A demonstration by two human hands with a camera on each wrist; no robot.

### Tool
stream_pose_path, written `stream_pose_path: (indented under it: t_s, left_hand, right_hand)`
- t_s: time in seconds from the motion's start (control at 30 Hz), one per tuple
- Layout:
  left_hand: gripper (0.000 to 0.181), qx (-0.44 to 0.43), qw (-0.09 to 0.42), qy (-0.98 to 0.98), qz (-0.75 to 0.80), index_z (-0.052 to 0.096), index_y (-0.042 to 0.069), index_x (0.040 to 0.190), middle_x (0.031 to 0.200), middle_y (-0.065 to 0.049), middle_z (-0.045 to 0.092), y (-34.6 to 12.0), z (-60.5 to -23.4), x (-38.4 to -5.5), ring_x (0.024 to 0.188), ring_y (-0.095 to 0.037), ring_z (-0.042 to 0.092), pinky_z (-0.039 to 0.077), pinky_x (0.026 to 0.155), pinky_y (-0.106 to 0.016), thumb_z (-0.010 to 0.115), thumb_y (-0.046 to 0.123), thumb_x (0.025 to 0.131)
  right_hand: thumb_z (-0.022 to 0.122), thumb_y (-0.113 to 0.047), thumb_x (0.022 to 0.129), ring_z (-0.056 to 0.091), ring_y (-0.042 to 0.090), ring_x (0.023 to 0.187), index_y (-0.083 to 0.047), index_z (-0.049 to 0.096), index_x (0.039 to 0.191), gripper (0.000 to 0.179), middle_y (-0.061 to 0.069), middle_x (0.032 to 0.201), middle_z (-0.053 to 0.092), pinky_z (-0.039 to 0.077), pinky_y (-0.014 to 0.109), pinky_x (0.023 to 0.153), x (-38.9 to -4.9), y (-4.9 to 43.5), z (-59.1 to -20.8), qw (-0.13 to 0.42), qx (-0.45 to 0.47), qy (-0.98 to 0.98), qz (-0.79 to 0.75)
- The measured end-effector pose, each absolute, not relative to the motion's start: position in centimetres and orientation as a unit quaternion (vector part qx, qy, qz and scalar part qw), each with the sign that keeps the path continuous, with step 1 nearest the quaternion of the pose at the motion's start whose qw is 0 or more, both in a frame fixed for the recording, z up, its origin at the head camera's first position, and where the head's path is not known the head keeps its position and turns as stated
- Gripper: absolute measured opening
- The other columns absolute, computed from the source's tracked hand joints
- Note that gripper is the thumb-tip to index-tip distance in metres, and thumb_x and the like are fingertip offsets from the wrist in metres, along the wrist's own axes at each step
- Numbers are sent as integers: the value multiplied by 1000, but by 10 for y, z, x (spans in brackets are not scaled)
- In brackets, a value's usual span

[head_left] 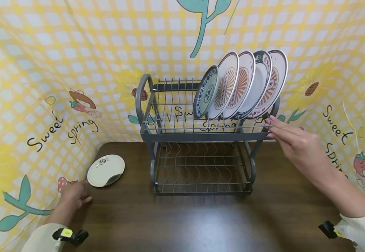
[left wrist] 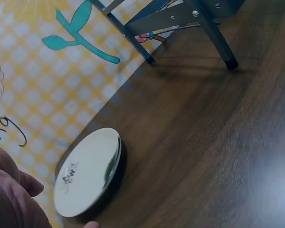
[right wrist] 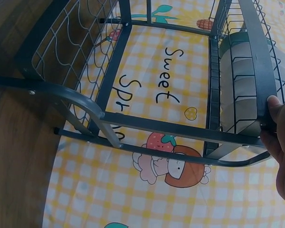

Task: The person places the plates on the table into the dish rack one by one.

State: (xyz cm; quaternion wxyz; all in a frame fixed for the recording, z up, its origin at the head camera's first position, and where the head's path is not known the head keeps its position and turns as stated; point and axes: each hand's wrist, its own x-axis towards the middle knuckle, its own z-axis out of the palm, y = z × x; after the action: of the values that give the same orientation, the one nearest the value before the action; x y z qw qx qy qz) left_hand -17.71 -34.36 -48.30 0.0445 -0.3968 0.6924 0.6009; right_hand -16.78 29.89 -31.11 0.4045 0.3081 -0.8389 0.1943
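A grey two-tier dish rack stands on the brown table. My right hand grips the front right corner of its upper tier; in the right wrist view the thumb lies on the bar. Several patterned plates lean upright in the right half of that tier, the leftmost a blue-rimmed plate. At the table's left side lies a white plate with a small dark floral print and a dark green patch. Just beside it is my left hand, fingers loosely bent and holding nothing.
The lower tier has wavy wire dividers and holds no plates. Yellow checked cloth covers the wall behind and both sides, meeting the table at its left edge. Light reflects off the table's front.
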Motion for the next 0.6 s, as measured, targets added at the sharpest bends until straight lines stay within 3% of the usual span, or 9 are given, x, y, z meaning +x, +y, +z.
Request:
stream_pose_path:
  t_s: [0.1,0.23,0.4,0.5,0.6]
  left_hand:
    - [68,-417,60,636,646,-2,3,164,169,-29,1,-342,-490,-183,152,-49,24,65,87,-51,34,18,108]
    - [67,-440,74,577,685,-1,9,166,169,-30,4,-340,-498,-191,153,-42,26,62,94,-53,32,20,109]
    - [67,-448,86,520,722,-5,18,166,170,-23,7,-336,-499,-203,155,-32,24,60,100,-50,29,21,109]
    - [66,-446,86,505,734,-5,18,166,167,-24,16,-334,-499,-208,154,-30,28,56,106,-50,28,19,109]
    - [65,-452,87,498,735,-3,19,167,149,-27,36,-335,-500,-210,140,-29,46,61,98,-48,29,17,110]
  right_hand:
    - [72,-17,93,68,20,122,3,79,106,25,18,122,73,38,5,109,-167,299,-310,402,309,-840,196]
    - [65,-26,98,66,16,125,0,78,111,32,15,126,71,38,5,110,-165,299,-309,391,305,-849,181]
    - [57,-33,103,68,24,123,0,77,114,40,14,129,70,38,6,111,-164,299,-307,384,300,-859,160]
    - [68,-20,98,69,28,120,1,77,113,27,14,129,70,39,7,111,-164,298,-307,390,301,-854,169]
    - [79,-1,86,70,28,119,1,78,111,26,14,129,71,40,8,110,-164,297,-309,395,303,-848,182]
